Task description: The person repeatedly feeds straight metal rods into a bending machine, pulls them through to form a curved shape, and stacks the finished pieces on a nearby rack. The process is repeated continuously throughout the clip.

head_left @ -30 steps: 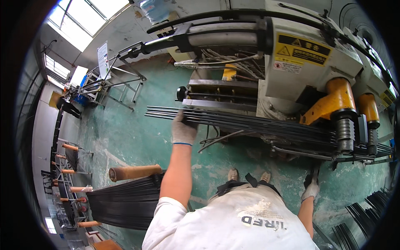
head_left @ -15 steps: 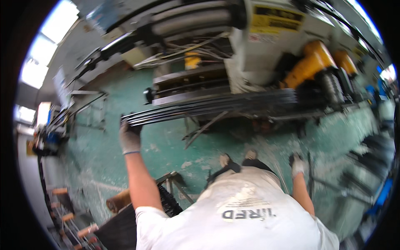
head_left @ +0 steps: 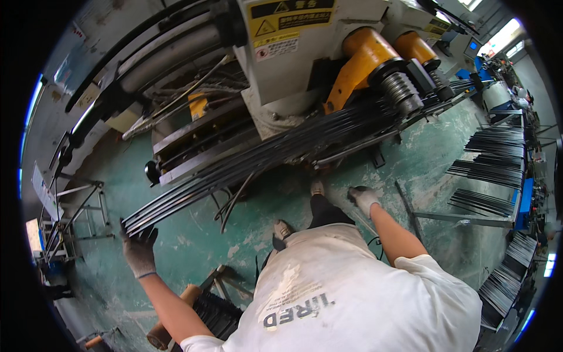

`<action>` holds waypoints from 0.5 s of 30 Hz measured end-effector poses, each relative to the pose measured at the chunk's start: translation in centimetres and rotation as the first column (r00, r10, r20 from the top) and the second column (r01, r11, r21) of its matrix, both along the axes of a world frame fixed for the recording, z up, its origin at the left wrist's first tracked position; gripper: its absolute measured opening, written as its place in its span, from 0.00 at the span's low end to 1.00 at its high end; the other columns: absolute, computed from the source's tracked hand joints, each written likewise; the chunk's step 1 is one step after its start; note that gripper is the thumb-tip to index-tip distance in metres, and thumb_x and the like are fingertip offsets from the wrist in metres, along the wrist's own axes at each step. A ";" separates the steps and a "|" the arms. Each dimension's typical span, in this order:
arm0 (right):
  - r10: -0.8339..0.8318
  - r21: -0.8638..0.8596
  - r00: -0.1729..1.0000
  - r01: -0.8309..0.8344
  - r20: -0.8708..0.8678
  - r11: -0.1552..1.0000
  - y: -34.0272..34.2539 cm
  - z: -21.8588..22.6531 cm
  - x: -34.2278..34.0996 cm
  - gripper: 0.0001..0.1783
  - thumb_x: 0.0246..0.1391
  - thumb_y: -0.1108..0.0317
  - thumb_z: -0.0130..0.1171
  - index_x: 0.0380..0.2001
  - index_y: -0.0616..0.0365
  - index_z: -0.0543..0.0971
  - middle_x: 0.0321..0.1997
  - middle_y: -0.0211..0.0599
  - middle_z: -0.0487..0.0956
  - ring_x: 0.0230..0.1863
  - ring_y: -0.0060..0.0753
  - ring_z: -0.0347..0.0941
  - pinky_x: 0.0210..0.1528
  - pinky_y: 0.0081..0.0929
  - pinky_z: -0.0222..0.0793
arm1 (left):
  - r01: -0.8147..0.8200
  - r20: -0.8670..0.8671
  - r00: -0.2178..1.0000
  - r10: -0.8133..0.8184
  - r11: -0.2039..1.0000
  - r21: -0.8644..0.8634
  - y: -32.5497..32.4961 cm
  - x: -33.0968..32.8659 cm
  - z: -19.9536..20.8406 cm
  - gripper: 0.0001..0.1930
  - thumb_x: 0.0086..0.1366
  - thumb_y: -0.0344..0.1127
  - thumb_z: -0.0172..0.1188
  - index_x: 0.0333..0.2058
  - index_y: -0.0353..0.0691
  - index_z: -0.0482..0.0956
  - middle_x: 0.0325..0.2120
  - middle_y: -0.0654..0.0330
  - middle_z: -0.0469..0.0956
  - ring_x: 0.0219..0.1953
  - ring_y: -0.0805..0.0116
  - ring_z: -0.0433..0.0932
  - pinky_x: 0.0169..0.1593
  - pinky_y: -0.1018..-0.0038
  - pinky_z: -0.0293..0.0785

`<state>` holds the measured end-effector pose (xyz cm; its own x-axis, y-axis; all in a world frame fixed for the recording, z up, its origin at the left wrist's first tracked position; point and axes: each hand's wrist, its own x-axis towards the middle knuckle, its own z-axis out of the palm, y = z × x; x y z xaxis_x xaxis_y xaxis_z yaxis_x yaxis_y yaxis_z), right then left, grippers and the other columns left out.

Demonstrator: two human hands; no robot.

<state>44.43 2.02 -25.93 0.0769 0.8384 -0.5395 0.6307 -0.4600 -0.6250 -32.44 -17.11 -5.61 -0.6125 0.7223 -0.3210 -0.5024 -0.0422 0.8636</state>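
Note:
My left hand (head_left: pixel 139 253), in a grey glove with dark fingers, is closed round the near-left ends of a bundle of long black metal rods (head_left: pixel 234 167). The rods slant up to the right along the machine front, and their far ends pass beneath the orange machine parts (head_left: pixel 366 58) and coil springs (head_left: pixel 402 92). My right hand (head_left: pixel 365 199), gloved the same way, hangs low over the floor, apart from the rods. Its fingers are slightly bent and loose, with nothing visible in them.
A grey machine housing (head_left: pixel 299 64) with yellow warning labels stands ahead. Racks of black rods (head_left: pixel 489 158) line the right side, with a metal frame bar (head_left: pixel 463 219) jutting toward me. A low stand with a brown roller (head_left: pixel 170 320) is at lower left. Green floor (head_left: pixel 246 234) lies below.
The view has swung, so the machine sits further left and the racks at right show plainly. My left hand stays at the rod ends, now lower left; the right stays off the rods.

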 end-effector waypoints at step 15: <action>0.350 -0.255 0.903 -0.288 0.249 0.923 15.6 -1.6 11.4 0.27 0.75 0.47 0.57 0.52 0.60 0.90 0.51 0.50 0.92 0.55 0.51 0.88 0.60 0.43 0.78 | -0.192 0.561 0.771 0.302 0.950 -0.248 7.4 27.0 -21.3 0.29 0.81 0.63 0.55 0.58 0.43 0.84 0.62 0.55 0.83 0.65 0.46 0.77 0.72 0.42 0.71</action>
<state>55.81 17.58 -27.57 0.0005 0.7153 -0.6988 0.9013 -0.3030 -0.3096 -5.48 -9.73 -26.92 -0.4158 0.4742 -0.7760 -0.9037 -0.1199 0.4110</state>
